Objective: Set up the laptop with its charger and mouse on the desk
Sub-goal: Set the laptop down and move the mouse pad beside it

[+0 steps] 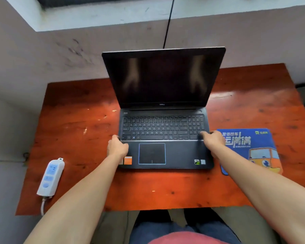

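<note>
Laptop (164,120) between left grip (117,147), right grip (213,142)

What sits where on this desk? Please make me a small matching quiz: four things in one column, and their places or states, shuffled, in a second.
Things
1. laptop
2. power strip
3. mouse pad
4. left hand

Places or states
A. blue, lying on the desk to the right of the laptop
B. white, near the desk's left edge
C. holding the laptop's left side
D. open, screen dark, in the middle of the desk

Pairs: 1-D, 2-B, 3-A, 4-C
</note>
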